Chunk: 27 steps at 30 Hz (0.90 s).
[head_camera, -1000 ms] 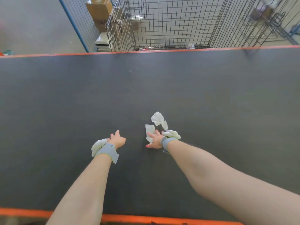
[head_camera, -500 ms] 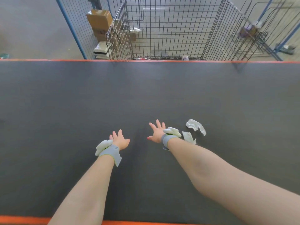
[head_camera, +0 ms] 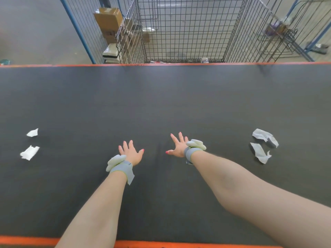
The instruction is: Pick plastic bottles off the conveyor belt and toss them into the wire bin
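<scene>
Both hands are out over the wide dark grey conveyor belt (head_camera: 161,97) and neither holds a thing: the left hand (head_camera: 131,154) hovers palm-down with fingers fanned, and the right hand (head_camera: 179,147) is just as spread, thumb out to the side. Each wrist wears a grey strap with a white padded piece. But where's the target? There is no plastic bottle on the visible belt. Two crumpled white paper scraps (head_camera: 29,153) lie well off to the left and two torn white paper scraps (head_camera: 259,153) well off to the right, all clear of the hands. Beyond the belt's far orange edge stands the tall grey wire bin (head_camera: 132,38), and low against its front sits a small pale object (head_camera: 204,60) that may be a bottle already in, though it's too small to call. Brown cardboard boxes (head_camera: 108,17) are stacked just left of the bin. So this reads as a waiting beat between picks. The smart play is to ignore the paper, hold the hands loose and centred in line with the bin, watch the belt's ends, and take the next bottle round its body so the toss clears that far edge cleanly.
</scene>
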Available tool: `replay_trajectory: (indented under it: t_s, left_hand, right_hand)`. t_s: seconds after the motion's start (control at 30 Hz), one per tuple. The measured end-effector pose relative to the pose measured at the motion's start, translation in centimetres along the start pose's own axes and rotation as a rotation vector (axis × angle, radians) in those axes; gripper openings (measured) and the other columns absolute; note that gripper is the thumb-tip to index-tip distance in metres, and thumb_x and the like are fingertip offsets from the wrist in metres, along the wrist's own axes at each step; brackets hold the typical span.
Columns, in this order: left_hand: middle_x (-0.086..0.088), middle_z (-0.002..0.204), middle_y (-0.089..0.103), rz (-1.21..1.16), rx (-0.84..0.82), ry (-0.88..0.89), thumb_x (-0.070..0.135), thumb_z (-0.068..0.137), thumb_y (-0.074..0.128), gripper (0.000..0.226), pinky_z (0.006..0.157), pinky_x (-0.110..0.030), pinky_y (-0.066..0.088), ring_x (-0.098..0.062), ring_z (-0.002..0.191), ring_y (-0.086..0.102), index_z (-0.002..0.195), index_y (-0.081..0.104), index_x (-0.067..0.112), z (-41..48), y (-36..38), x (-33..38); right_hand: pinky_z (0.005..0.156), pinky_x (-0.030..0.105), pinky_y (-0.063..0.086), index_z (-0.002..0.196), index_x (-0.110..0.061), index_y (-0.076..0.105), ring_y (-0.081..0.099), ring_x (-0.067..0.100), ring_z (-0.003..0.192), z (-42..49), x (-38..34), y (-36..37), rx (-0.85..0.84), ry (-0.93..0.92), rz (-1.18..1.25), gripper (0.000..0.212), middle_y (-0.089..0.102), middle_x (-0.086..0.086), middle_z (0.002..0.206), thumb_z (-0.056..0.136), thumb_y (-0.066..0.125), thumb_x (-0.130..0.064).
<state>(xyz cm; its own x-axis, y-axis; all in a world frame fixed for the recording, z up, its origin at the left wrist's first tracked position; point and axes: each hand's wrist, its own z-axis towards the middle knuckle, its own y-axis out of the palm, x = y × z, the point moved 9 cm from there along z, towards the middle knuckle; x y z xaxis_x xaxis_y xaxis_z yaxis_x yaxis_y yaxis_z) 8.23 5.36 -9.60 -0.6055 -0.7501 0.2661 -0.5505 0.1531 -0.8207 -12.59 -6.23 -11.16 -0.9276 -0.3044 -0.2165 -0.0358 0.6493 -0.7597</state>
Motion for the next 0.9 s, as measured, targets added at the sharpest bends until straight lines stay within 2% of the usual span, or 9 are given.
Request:
replay_trajectory:
  t_s: [0.1,0.23,0.37,0.47,0.53,0.6,0.67,0.77,0.9]
  left_hand:
    - [-0.010,0.130,0.051,-0.103,0.140,0.041,0.029,0.095,0.051,0.037,0.101,-0.043,0.036,-0.030,0.122,0.047,0.125,0.042,0.010,-0.3,-2.0,0.4]
    - [-0.007,0.118,0.058,-0.114,0.212,0.004,0.023,0.093,0.050,0.022,0.095,-0.040,0.038,-0.029,0.112,0.053,0.112,0.046,0.012,-0.7,-4.3,-1.2]
    - [-0.007,0.117,0.057,-0.132,0.262,-0.056,0.022,0.093,0.050,0.021,0.095,-0.041,0.037,-0.028,0.111,0.054,0.111,0.047,0.013,-0.6,-6.3,-4.0]
    - [-0.008,0.125,0.051,-0.136,0.292,-0.111,0.022,0.093,0.051,0.027,0.098,-0.044,0.034,-0.028,0.118,0.048,0.117,0.045,0.013,-0.7,-7.3,-6.5]
    - [-0.008,0.139,0.041,-0.116,0.297,-0.158,0.026,0.093,0.052,0.042,0.104,-0.049,0.030,-0.027,0.131,0.037,0.132,0.039,0.014,-0.8,-7.8,-8.2]
    - [-0.007,0.156,0.016,-0.073,0.288,-0.214,0.034,0.094,0.050,0.063,0.111,-0.060,0.018,-0.027,0.145,0.013,0.148,0.020,0.018,-0.9,-8.1,-10.0]
    - [-0.001,0.160,-0.010,-0.031,0.268,-0.267,0.045,0.094,0.045,0.077,0.110,-0.067,0.004,-0.026,0.148,-0.011,0.153,0.001,0.023,-1.2,-8.2,-11.8]
    - [0.001,0.158,-0.024,0.025,0.258,-0.266,0.056,0.093,0.036,0.081,0.108,-0.069,-0.005,-0.027,0.145,-0.024,0.152,-0.011,0.028,-1.4,-8.6,-12.9]
    - [-0.002,0.156,-0.029,0.091,0.212,-0.308,0.057,0.092,0.040,0.087,0.109,-0.069,-0.002,-0.031,0.144,-0.025,0.151,-0.015,0.027,-1.2,-8.2,-14.6]
  right_hand:
    - [0.117,0.043,0.016,0.155,-0.029,0.008,0.007,0.031,0.148,0.1,-2.9,-1.6,0.060,-0.132,-0.026,0.079,0.004,0.005,0.162,0.093,0.056,-0.040]
    - [0.107,0.038,0.035,0.147,-0.016,0.036,0.036,0.028,0.137,0.4,-6.7,-3.3,0.137,-0.242,-0.043,0.054,0.043,0.009,0.145,0.097,0.051,-0.027]
    - [0.095,0.036,0.043,0.137,-0.015,0.049,0.049,0.028,0.126,0.6,-10.6,-4.6,0.201,-0.300,-0.037,0.042,0.052,0.007,0.136,0.097,0.049,-0.027]
    - [0.096,0.038,0.042,0.142,-0.019,0.042,0.044,0.025,0.130,0.6,-13.6,-4.9,0.226,-0.369,-0.058,0.046,0.047,0.004,0.140,0.098,0.048,-0.031]
    - [0.105,0.044,0.035,0.149,-0.025,0.029,0.032,0.024,0.140,0.9,-15.3,-4.2,0.201,-0.403,-0.061,0.060,0.034,0.003,0.152,0.096,0.052,-0.038]
    - [0.112,0.058,0.020,0.153,-0.038,0.008,0.007,0.022,0.149,1.1,-16.7,-2.7,0.128,-0.433,-0.053,0.087,0.007,-0.003,0.162,0.086,0.063,-0.049]
    - [0.108,0.070,0.009,0.148,-0.049,-0.011,-0.016,0.021,0.148,1.4,-18.2,-1.2,0.072,-0.465,-0.082,0.116,-0.017,-0.011,0.160,0.069,0.073,-0.062]
    - [0.107,0.074,0.011,0.138,-0.056,-0.026,-0.027,0.022,0.145,2.0,-19.4,0.2,0.048,-0.483,-0.120,0.138,-0.032,-0.013,0.154,0.050,0.079,-0.069]
    - [0.110,0.067,0.019,0.141,-0.051,-0.027,-0.026,0.027,0.145,2.5,-20.2,1.4,0.009,-0.468,-0.141,0.144,-0.034,-0.009,0.153,0.049,0.083,-0.064]
